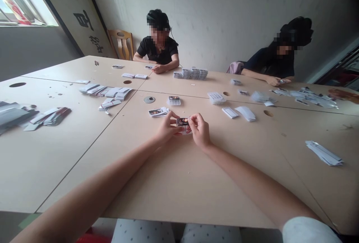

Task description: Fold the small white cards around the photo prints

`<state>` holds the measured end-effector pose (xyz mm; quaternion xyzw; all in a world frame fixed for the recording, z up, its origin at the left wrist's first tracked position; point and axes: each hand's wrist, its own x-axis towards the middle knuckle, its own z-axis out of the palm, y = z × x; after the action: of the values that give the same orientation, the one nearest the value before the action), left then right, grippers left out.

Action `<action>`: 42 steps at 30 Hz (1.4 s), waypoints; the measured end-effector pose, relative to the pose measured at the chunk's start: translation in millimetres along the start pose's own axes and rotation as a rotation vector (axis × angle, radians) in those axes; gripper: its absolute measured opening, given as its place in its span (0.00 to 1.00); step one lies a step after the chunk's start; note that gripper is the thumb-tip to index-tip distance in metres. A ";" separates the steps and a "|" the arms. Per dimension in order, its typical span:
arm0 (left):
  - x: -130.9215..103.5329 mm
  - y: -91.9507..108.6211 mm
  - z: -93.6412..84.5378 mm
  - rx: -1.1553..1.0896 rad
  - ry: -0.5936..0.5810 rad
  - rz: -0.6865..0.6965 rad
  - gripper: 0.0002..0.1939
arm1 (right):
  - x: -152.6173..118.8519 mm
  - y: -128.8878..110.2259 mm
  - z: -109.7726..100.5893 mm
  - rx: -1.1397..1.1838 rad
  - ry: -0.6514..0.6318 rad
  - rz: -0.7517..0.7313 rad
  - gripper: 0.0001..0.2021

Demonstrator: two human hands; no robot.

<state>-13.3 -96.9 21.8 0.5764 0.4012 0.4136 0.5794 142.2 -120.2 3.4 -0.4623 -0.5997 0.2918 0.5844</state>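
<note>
Both hands meet over the near middle of the table [174, 183]. Between them is a small dark printed card [183, 122], with something clear or whitish under it that I cannot make out well. My left hand [168, 128] grips the card's left side, thumb and fingers closed round it. My right hand [199, 128] pinches its right edge. Just beyond my left hand lies a small pile of printed cards [157, 112]. Behind the held card, a clear plastic box [174, 102] carries a dark card on top.
Stacks of white folded cards [106, 91] lie to the left. Clear boxes [216, 98], white slips [246, 114] and a paper stack [324, 153] are on the right. Stacked boxes [195, 73] stand farther back. Two people [158, 50] sit across the table, handling small items.
</note>
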 end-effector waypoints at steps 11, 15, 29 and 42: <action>-0.5 -1.8 0.0 -0.017 -0.034 0.026 0.24 | -1.2 -2.7 -0.2 -0.021 0.001 -0.040 0.09; 0.5 -1.3 -1.5 0.005 -0.030 0.026 0.23 | -1.2 -1.2 0.3 -0.049 -0.021 -0.065 0.08; 0.1 0.6 0.9 -0.044 -0.042 0.030 0.22 | -3.6 -1.4 1.3 -0.132 -0.045 -0.104 0.08; 2.1 -12.2 0.6 0.184 -0.029 0.180 0.21 | -0.1 2.6 2.1 0.030 -0.036 -0.071 0.09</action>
<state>-11.8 -95.0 9.7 0.6667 0.3755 0.4169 0.4906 140.7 -118.8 0.8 -0.4267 -0.6217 0.2881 0.5902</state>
